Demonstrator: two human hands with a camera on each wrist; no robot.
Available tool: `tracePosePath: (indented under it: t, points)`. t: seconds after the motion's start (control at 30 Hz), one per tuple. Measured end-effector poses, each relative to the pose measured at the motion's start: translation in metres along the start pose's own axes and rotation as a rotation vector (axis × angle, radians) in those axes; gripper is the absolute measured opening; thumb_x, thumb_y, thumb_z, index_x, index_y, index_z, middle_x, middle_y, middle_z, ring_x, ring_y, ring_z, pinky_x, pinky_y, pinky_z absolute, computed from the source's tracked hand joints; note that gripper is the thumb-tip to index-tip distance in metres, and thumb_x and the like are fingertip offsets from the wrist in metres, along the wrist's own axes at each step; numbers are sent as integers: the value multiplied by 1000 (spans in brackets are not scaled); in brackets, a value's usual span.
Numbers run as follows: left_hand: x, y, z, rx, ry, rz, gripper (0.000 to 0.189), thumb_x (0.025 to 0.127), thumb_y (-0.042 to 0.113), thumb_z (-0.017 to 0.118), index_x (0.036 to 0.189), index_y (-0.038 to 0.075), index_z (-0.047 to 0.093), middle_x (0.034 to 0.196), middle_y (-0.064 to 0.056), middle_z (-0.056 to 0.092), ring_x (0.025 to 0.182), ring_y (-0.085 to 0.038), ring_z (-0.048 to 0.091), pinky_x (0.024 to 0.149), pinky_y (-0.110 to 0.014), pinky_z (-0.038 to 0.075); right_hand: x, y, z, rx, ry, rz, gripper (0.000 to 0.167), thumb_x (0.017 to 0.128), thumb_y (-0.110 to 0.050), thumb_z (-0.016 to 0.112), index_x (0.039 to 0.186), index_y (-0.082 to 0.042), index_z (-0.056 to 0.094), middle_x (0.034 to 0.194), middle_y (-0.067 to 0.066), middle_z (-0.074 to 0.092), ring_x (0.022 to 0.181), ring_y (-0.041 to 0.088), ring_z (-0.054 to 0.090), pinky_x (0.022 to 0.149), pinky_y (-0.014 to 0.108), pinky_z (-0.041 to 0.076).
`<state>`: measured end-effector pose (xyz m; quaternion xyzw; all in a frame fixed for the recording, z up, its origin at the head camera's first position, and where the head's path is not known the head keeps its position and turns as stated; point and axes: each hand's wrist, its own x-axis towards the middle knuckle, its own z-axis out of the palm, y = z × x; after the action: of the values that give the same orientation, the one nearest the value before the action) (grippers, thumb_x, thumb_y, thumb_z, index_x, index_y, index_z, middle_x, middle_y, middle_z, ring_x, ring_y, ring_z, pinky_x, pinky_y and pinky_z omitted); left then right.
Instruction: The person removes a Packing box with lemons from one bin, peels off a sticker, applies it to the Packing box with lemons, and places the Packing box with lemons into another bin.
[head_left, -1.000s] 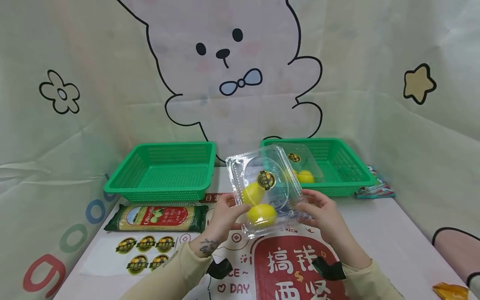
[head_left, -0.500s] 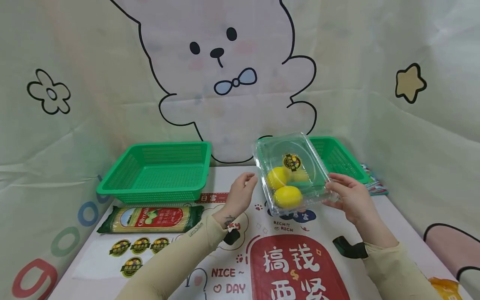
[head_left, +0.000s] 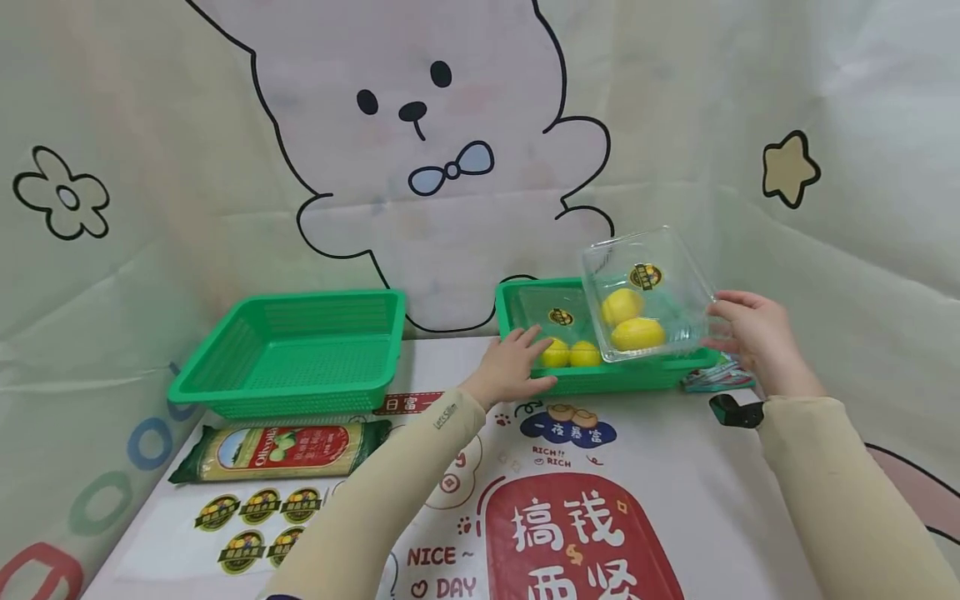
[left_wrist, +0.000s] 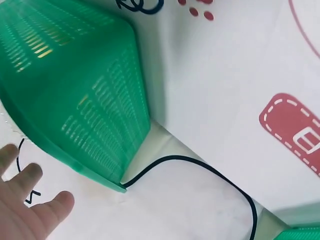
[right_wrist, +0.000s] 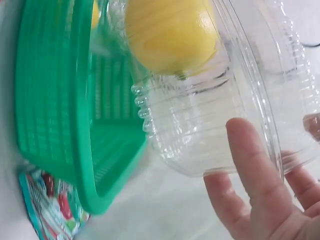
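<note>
My right hand (head_left: pixel 765 337) grips the right side of a clear plastic clamshell box (head_left: pixel 682 312), thumb on one side and fingers on the other. Two lemons (head_left: pixel 637 334) lie inside it, and a round fruit sticker (head_left: pixel 646 276) is on its lid. The box is tilted above the right part of the right green basket (head_left: pixel 615 377). A second clear box (head_left: pixel 536 307) with lemons and a sticker sits in that basket's left part. My left hand (head_left: pixel 513 367), fingers spread, is at the basket's front left edge; whether it touches is unclear.
Another green basket (head_left: pixel 315 354) stands on the left. In front of it lie a pack of spaghetti (head_left: pixel 300 448) and a sheet with several round stickers (head_left: pixel 261 506). A colourful packet (head_left: pixel 718 375) lies beside the right basket. A printed cloth wall stands behind.
My left hand has let go of the box and moved right to the basket's front. My right hand has carried the box up and to the right, over the right basket.
</note>
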<state>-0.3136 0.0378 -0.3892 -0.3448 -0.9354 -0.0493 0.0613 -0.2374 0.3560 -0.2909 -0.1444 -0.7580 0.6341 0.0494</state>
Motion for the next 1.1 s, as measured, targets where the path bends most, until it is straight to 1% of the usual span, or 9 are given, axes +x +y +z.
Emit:
tracePosePath:
  t: [0.2,0.37,0.6,0.73,0.8,0.87,0.93,1.03,1.1]
  points:
    - [3,-3,3,36,-43,-36,66,88,59,42,143,21,36,150,-2,31,134,-27,33,102,-57,35,28,0,-5,-139,34,17,66,91,-35,53,145,-7,27,130,7,38,68,6,64,71,28,56]
    - [5,-1,6,-9,-40,-14,67,89,56,45,142,17,37,149,-6,31,129,-30,39,96,-47,45,42,7,-11,-224,55,34,65,92,-38,49,145,-6,28,142,17,31,66,10,65,69,27,56]
    - [9,3,9,20,-21,-1,68,88,57,44,141,15,39,148,-7,33,128,-29,41,97,-41,46,54,17,-14,-231,36,48,63,94,-31,45,145,-2,24,150,24,17,112,25,54,69,30,56]
    - [10,5,8,28,-14,0,68,88,58,44,140,14,41,146,-8,36,128,-28,42,100,-39,43,59,22,-14,-224,2,70,61,94,-26,44,145,0,24,150,25,18,69,13,62,70,32,57]
    - [10,6,7,14,-13,-1,69,88,58,44,139,13,41,146,-9,37,127,-28,43,100,-39,43,63,25,-14,-225,-6,78,61,94,-26,44,145,0,24,149,26,18,43,6,46,71,32,57]
    - [10,6,7,6,-14,-4,69,88,58,44,139,13,42,146,-9,37,126,-28,43,99,-39,44,67,30,-14,-218,-25,73,61,94,-26,43,145,1,23,148,26,19,57,13,53,73,32,56]
    - [10,6,8,5,-13,-8,68,87,58,44,138,12,43,145,-10,37,125,-28,44,98,-39,45,70,34,-14,-215,-52,62,62,94,-26,42,145,3,21,147,28,19,87,26,60,75,32,56]
    - [11,7,8,6,-7,-8,68,87,58,45,137,12,45,144,-10,38,123,-27,45,96,-38,46,72,39,-15,-217,-88,57,64,94,-26,39,144,6,16,146,31,19,123,46,37,78,33,55]
    - [11,7,9,0,1,-5,67,87,58,45,136,11,46,143,-10,38,122,-28,45,94,-38,47,72,41,-15,-271,-105,51,64,94,-26,37,144,9,16,145,33,19,128,48,31,83,37,54]
